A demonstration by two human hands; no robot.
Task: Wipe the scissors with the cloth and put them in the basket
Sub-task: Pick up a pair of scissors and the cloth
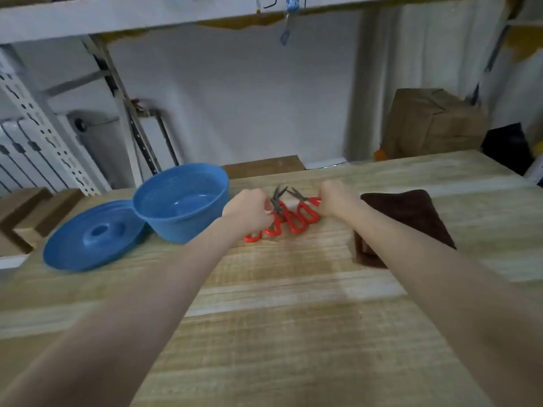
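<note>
Red-handled scissors [289, 217] with dark blades lie in a small pile on the wooden table [293, 304], blades pointing away from me. My left hand [249, 210] grips the left pair at its handles. My right hand [338, 198] closes on the handle of the right pair. A dark brown cloth [411, 218] lies flat to the right, partly under my right forearm. The blue basket [182, 201] stands left of the scissors, with nothing visible inside.
A round blue lid [91, 239] lies left of the basket, touching it. Wooden blocks [26, 212] sit at the table's left edge. A cardboard box [435, 124] stands behind the table at the right. A metal shelf frame [38, 121] rises at the left.
</note>
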